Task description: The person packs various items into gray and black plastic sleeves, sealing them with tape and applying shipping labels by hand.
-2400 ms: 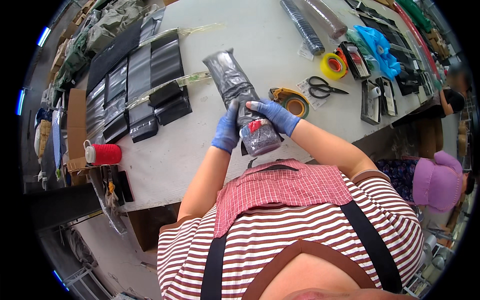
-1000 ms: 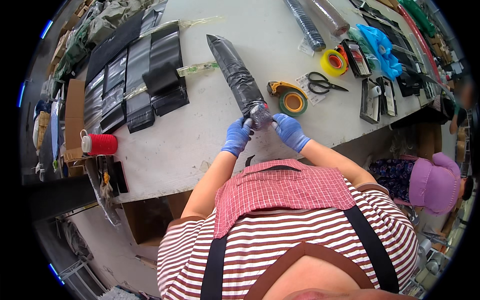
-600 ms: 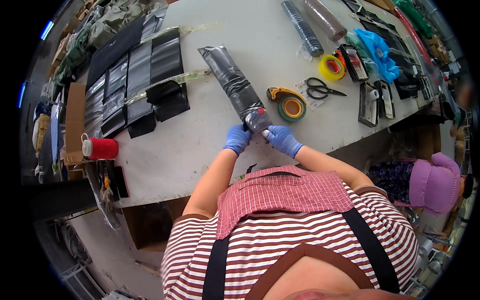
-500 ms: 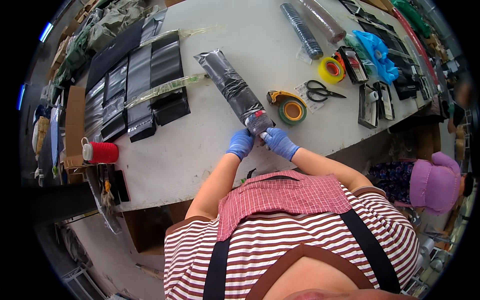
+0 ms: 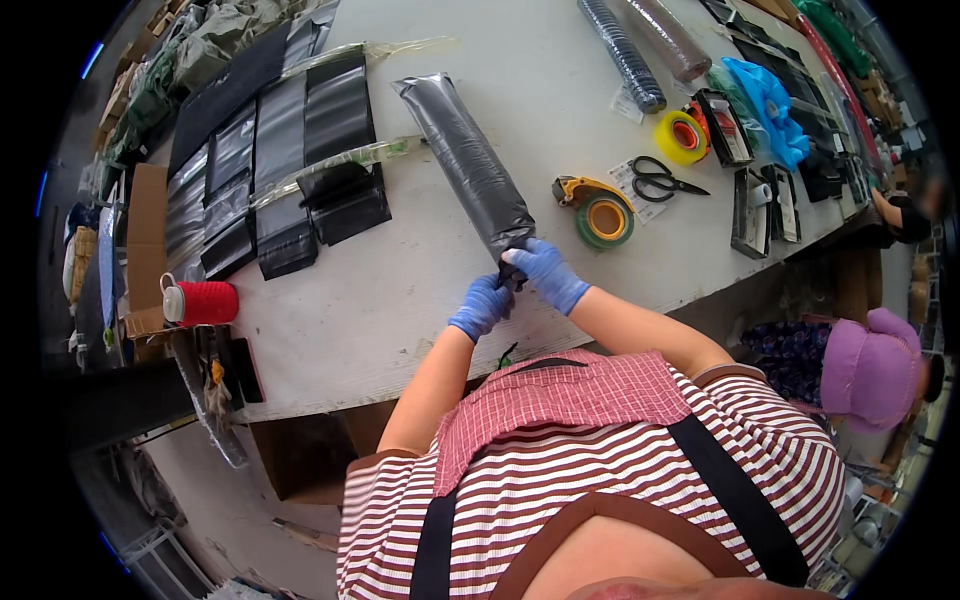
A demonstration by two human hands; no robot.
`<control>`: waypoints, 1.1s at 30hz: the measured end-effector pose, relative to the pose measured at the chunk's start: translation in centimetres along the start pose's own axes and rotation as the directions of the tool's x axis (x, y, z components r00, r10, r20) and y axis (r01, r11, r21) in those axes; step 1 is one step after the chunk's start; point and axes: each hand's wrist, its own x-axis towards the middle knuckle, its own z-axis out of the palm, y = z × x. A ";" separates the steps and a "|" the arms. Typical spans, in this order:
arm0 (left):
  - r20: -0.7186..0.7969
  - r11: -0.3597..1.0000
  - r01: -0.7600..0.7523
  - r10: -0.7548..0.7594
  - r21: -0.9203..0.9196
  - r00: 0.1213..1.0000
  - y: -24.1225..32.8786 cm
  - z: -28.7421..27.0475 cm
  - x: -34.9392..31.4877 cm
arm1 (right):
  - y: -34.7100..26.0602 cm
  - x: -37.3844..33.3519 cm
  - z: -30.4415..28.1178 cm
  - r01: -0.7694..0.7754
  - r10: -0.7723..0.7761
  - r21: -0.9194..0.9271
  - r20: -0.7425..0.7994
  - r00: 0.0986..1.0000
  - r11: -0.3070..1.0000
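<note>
A long black plastic bag [image 5: 468, 160] lies slantwise on the white table, filled out into a tube shape. Its near end is bunched together, and both blue-gloved hands grip it there. My left hand [image 5: 482, 306] is closed round the gathered plastic at the lower tip. Just above it on the right, my right hand [image 5: 548, 274] pinches the bag's neck. What is inside the bag is hidden by the black film. To the right of the bag lie an orange tape dispenser with a green tape roll [image 5: 604, 220] and black-handled scissors [image 5: 668, 180].
Flat black bags [image 5: 285, 135] are spread at the left under strips of clear tape. A red jug [image 5: 207, 303] stands at the left edge. Yellow tape [image 5: 682, 137], a blue plastic bag [image 5: 768, 112] and two wrapped rolls [image 5: 622, 55] lie at the right. Another person [image 5: 870, 370] is beyond the table.
The grey roll end that showed at the bag's mouth is now covered by black film. Both hands have closed on the gathered mouth, and the right hand has shifted up slightly.
</note>
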 end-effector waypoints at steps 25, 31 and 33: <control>-0.152 0.416 -0.181 0.649 0.891 0.745 6.5 -0.7 -0.6 | 2.0 -1.0 -1.6 -0.099 0.136 0.451 -0.051 0.989 0.887; 0.118 0.507 -0.548 0.653 0.665 0.748 6.9 -2.3 0.7 | 2.4 0.4 -2.9 -0.343 0.358 0.749 0.151 0.921 0.567; 0.156 0.386 -0.619 0.751 0.684 0.641 5.8 -2.8 1.4 | 1.9 0.4 -2.6 -0.400 0.291 0.790 0.291 0.912 0.464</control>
